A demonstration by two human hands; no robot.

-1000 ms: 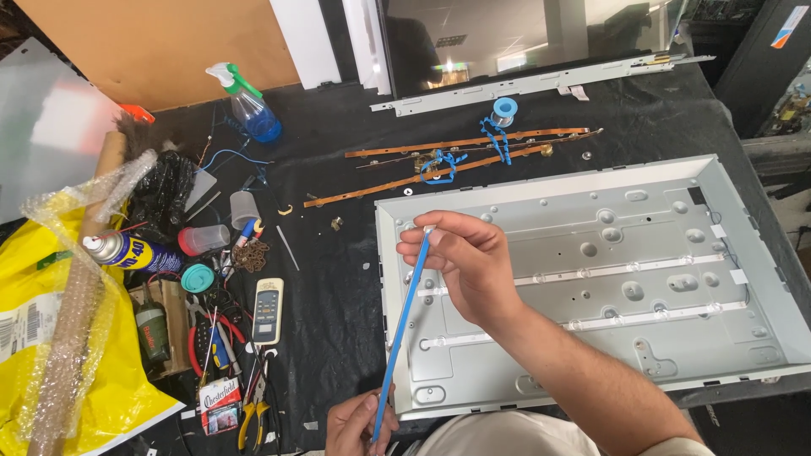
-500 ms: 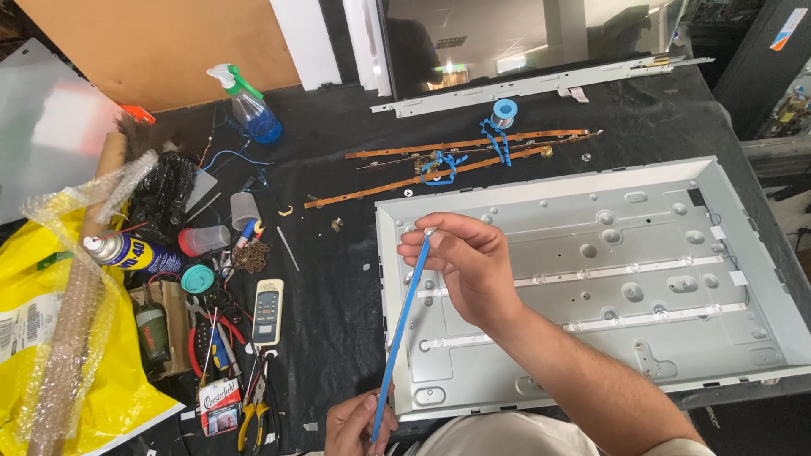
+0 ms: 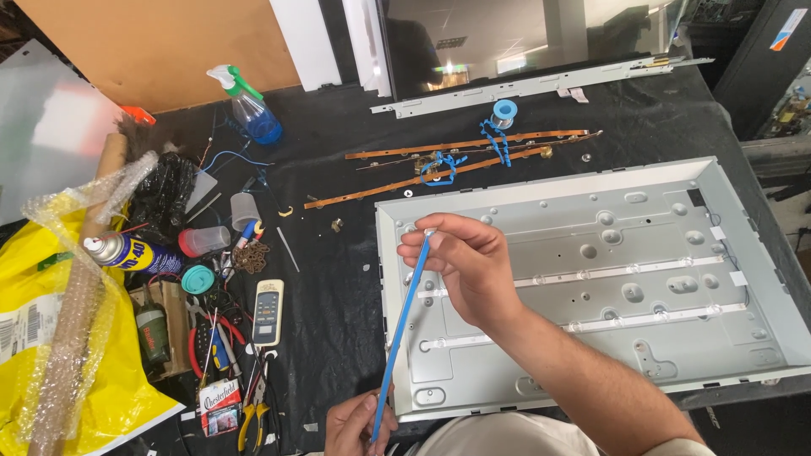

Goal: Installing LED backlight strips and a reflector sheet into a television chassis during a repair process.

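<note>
- Hands hold a long blue strip [image 3: 401, 333], one at each end.
- The right hand [image 3: 460, 262] pinches the top end of the blue strip with closed fingers, over the upper left part of the white metal tray [image 3: 760, 253].
- The left hand [image 3: 355, 425] grips the bottom end of the strip, just off the tray's near edge, close to the person's body.
- The strip hangs slanted in the air between the two hands. It is not stuck down on the tray.
- Two white light strips [image 3: 634, 270] already lie flat across the tray, one above the other. That part looks done.
- The top rows of the tray are bare, so there looks to be more work left there.
- Three old brown strips [image 3: 439, 152] lie on the black table behind the tray, with bits of blue tape on them, and a blue tape roll [image 3: 504, 111] just beside them.
- To the left are a spray bottle [image 3: 249, 110], a spray can [image 3: 127, 251], a small remote [image 3: 268, 301], pliers [image 3: 251, 422] and a yellow bag [image 3: 34, 338].
</note>
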